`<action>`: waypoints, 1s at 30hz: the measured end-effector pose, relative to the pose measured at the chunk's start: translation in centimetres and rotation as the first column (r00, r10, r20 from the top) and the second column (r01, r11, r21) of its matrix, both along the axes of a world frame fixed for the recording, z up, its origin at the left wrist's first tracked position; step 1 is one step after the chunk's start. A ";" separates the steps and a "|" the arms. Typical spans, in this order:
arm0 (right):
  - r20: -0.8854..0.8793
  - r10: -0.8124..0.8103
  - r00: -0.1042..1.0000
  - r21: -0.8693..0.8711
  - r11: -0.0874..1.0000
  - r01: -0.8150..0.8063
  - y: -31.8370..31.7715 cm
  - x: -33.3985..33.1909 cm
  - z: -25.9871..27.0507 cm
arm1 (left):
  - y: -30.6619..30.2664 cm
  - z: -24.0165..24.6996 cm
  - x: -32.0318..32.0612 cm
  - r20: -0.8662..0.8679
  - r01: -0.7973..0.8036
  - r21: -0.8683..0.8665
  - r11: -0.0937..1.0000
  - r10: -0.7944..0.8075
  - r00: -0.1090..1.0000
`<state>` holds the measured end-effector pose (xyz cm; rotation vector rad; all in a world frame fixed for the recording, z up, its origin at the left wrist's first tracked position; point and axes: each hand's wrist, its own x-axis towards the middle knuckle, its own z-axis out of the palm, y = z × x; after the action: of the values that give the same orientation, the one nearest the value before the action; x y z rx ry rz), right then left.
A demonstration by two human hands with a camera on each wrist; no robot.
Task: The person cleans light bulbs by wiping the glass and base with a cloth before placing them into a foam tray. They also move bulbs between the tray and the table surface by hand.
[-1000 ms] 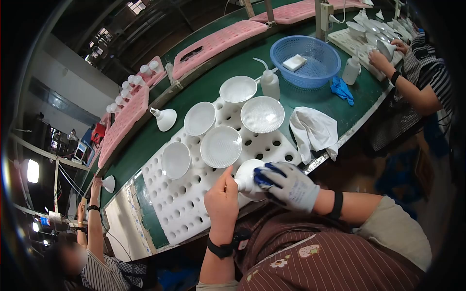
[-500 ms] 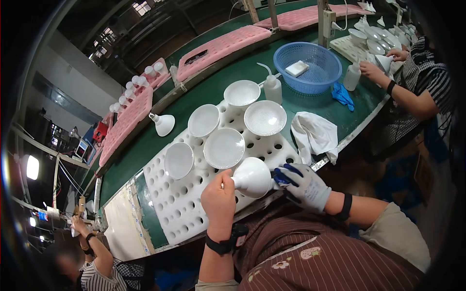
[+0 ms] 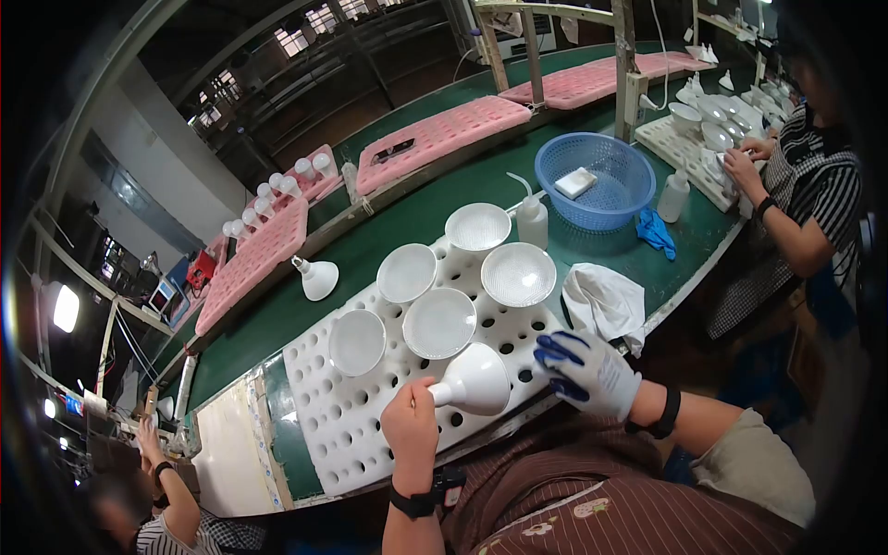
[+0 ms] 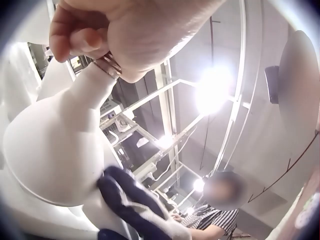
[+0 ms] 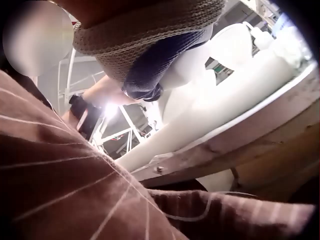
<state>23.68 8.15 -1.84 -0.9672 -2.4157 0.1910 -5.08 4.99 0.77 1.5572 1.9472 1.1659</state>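
My bare left hand (image 3: 412, 425) grips a white reflector lamp bulb (image 3: 476, 379) by its narrow base. In the left wrist view the metal screw cap (image 4: 107, 66) shows partly inside the curled fingers, and the bulb's wide end (image 4: 55, 150) points away from the hand. My right hand (image 3: 590, 372), in a white knit glove with blue-coated fingers, lies just right of the bulb with its fingers loosely bent and nothing visible in them. Under the held bulb is a white foam tray (image 3: 342, 435) with rows of holes. Several bulbs stand in it face up, one being the middle bulb (image 3: 439, 324).
A white cloth (image 3: 606, 301) lies right of the tray. Behind stand a squeeze bottle (image 3: 533, 222) and a blue basket (image 3: 578, 153) holding a white block. Another bulb (image 3: 319, 280) lies on the green table. People work at left and right (image 3: 795, 203).
The bulb has turned, its wide end swinging rightward, and the left hand still holds its base. The gloved right hand has drawn off the bulb to the right. The head view has shifted upward.
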 end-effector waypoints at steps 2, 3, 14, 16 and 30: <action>-0.248 -0.032 0.968 -0.082 0.997 0.011 2.6 -0.8 2.8 | -0.4 0.1 0.3 0.034 0.002 0.002 1.000 -0.002 0.999; -0.313 -0.053 0.948 -0.106 0.994 0.021 4.0 -1.9 4.3 | -0.7 0.3 0.3 0.061 0.008 0.009 1.000 -0.009 0.998; 0.346 -0.057 0.937 -0.333 0.926 0.180 18.3 -14.4 7.5 | -1.6 -0.5 1.0 0.008 0.030 0.058 0.998 -0.030 1.000; 0.297 -0.106 0.949 -0.230 0.957 0.179 18.5 -14.9 7.4 | -1.6 -0.5 1.0 0.014 0.023 0.067 0.998 -0.024 1.000; 0.617 0.091 0.782 -0.015 0.994 -0.104 18.9 -14.9 8.4 | -1.9 -0.2 2.3 -0.110 0.118 0.052 0.992 -0.112 0.988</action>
<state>8.80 27.08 6.61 -1.0073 -3.0631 -0.1456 -2.78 3.05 0.53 1.7707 1.8762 1.1220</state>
